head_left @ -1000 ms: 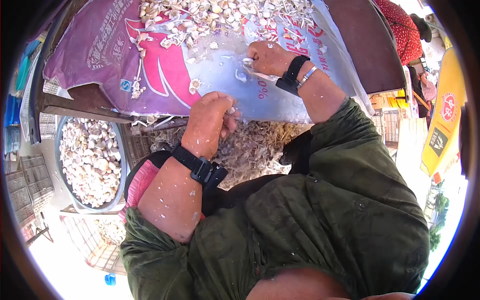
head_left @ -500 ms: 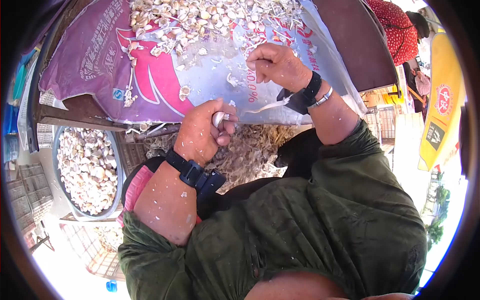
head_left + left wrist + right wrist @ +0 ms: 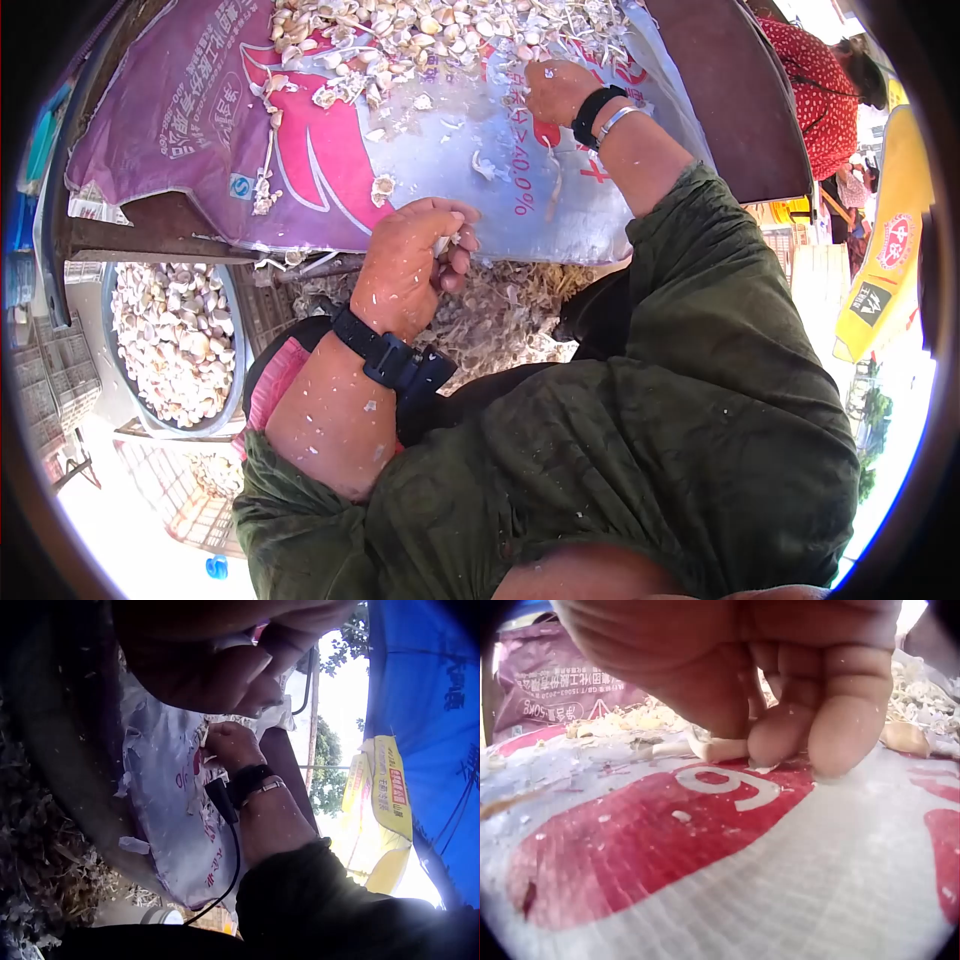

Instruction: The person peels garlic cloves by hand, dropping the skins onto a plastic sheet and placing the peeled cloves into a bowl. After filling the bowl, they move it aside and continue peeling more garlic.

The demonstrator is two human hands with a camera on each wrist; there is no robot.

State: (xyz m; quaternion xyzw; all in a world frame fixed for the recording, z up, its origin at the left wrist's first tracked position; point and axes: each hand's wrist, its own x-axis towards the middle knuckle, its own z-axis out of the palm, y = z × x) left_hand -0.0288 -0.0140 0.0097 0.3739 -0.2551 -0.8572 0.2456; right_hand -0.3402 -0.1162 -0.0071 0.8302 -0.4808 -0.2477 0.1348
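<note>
My left hand (image 3: 405,265) is at the near edge of the sack sheet, fingers curled toward the thumb around a garlic clove (image 3: 443,246), mostly hidden by the fingers. In the left wrist view its fingers (image 3: 247,675) loom dark and close. Out at the near side of the garlic pile (image 3: 430,35) is my right hand (image 3: 560,92), back up. The right wrist view has its fingertips (image 3: 840,750) bent down at the printed sack (image 3: 660,840), beside a pale garlic stem (image 3: 720,750). I cannot tell whether the hidden thumb and forefinger pinch anything.
A tub (image 3: 240,340) full of garlic cloves stands at the left, above a plastic crate (image 3: 200,510). Dry skins (image 3: 500,320) are heaped below the sheet's front edge. Someone in a red dotted top (image 3: 815,95) is at the far right, near a yellow banner (image 3: 880,250).
My right hand drew back toward me, then reached out to the pile. The left hand stays near the sheet's edge; its clove, plain half a second ago, is now mostly covered by fingers.
</note>
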